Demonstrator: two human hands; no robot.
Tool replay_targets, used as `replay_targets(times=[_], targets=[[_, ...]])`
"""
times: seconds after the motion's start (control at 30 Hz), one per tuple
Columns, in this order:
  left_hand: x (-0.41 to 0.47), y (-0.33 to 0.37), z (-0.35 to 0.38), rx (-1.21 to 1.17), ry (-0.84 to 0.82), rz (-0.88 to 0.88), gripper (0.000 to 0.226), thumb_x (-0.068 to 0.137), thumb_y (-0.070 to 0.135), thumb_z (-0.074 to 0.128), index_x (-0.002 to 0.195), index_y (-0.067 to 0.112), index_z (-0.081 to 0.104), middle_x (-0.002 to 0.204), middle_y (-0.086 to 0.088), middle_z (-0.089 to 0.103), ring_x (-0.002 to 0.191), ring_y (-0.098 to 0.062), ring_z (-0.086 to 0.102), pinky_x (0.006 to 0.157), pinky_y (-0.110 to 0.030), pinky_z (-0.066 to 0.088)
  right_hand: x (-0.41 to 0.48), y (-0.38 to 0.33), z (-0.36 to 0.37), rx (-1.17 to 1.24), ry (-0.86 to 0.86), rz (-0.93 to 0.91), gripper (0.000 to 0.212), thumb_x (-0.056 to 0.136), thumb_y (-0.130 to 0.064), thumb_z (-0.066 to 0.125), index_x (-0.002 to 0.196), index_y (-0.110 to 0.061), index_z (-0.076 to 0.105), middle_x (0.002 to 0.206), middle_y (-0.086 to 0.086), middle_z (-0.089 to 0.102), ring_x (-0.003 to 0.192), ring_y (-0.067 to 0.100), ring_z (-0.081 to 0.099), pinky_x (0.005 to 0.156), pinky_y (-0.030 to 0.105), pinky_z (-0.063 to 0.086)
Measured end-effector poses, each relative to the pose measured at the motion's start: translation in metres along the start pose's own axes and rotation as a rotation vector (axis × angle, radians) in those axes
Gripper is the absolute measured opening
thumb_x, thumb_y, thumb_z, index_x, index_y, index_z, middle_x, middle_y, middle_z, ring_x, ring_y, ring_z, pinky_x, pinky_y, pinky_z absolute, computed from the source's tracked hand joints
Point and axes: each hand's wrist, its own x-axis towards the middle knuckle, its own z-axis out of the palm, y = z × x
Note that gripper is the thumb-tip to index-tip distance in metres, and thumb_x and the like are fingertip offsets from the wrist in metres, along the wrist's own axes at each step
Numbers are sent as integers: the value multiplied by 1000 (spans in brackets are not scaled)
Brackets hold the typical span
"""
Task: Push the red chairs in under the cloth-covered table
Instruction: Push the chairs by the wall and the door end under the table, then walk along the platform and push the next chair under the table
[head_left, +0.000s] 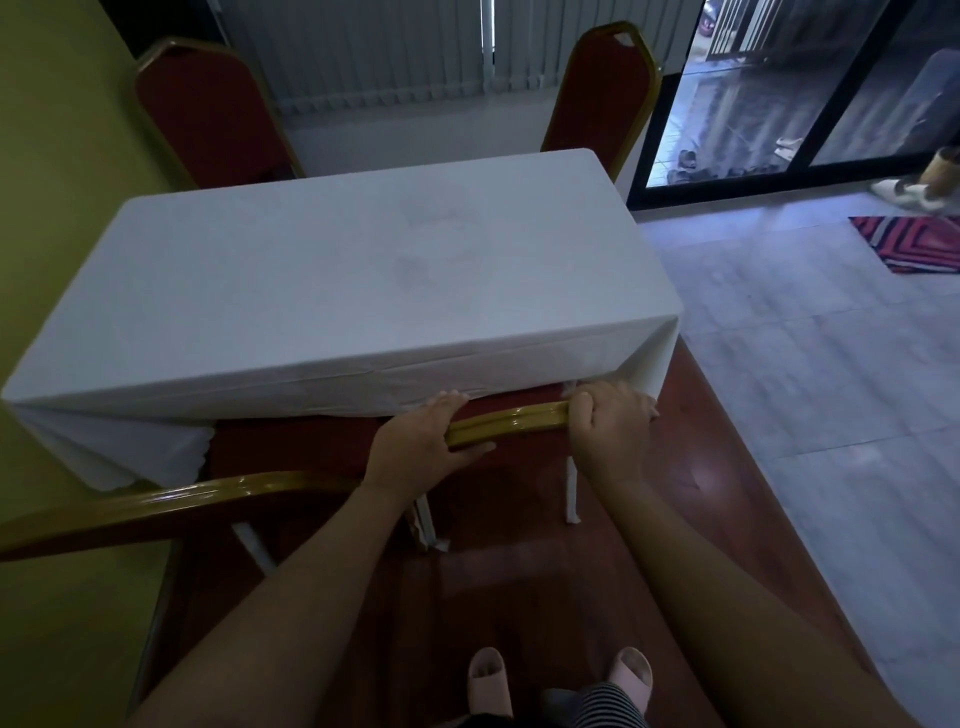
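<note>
Both hands gripping chair back

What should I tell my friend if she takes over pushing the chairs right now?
Left hand and right hand both grip the gold top rail of the near right chair, which sits close to the white-clothed table.
The near left chair stands further out from the table, untouched.
Two far chairs stand at the table's far side; how far in they are cannot be told.
Left to do: finish pushing this chair, then probably the near left one.
</note>
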Motion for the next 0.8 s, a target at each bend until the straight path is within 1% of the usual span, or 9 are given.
replay_targets(times=[0.13,0.27,0.33,0.4,0.47,0.57,0.67,0.73,0.8], targets=[[-1,5,-6,-102,-89,-81,102,71,90,14,131,20,58,138,0,57,130,-14,50,101,-32,45,-3,2,-4,-12,-32,-29,47,82,-26,28,74,-14,73,71,-3,67,70,9,46,75,25,20],[6,14,-9,-211,-144,-170,104,72,89,3,136,24,53,147,3,46,140,-10,34,113,-33,31,-1,15,-9,-15,-97,-126,50,87,-28,27,96,-15,75,83,-2,70,75,7,45,75,24,21],[16,17,-8,-258,-170,-247,93,78,85,14,141,24,47,152,2,39,144,-12,26,119,-35,21,1,23,-10,-21,-161,-176,50,90,-29,27,106,-15,72,94,-3,72,81,10,53,79,26,28],[33,19,-7,-286,-204,-347,75,90,69,32,148,22,35,158,0,25,147,-15,14,121,-36,8,5,35,-13,1,-206,-194,50,91,-30,27,111,-14,70,102,-2,72,88,13,58,82,31,39],[52,23,-8,-250,-274,-380,74,93,61,36,153,19,21,162,-1,7,149,-15,2,119,-39,-1,13,48,-20,21,-236,-159,49,93,-33,27,112,-15,68,108,-2,70,94,16,59,83,36,45],[71,38,-9,-184,-351,-397,79,93,61,35,154,18,10,162,-2,-3,149,-16,-5,119,-44,0,28,75,-26,-56,-319,-83,47,96,-37,27,119,-18,63,123,2,64,110,22,55,90,38,44],[94,63,-6,-115,-366,-417,78,95,59,33,154,15,7,162,-5,-5,149,-19,-5,119,-45,0,47,106,-36,-187,-448,17,54,96,-42,21,137,-21,49,149,4,44,132,25,41,104,41,37],[113,82,2,-39,-374,-411,74,98,54,29,154,12,6,162,-9,-4,149,-22,-4,119,-46,-1,60,125,-48,-294,-541,25,59,95,-44,18,143,-19,42,155,6,33,139,27,34,109,42,31],[133,106,16,12,-396,-387,70,98,48,29,153,10,7,161,-12,-2,149,-25,-1,119,-48,2,72,141,-62,-372,-630,70,57,98,-43,22,146,-16,36,157,7,27,142,29,27,113,43,25]])
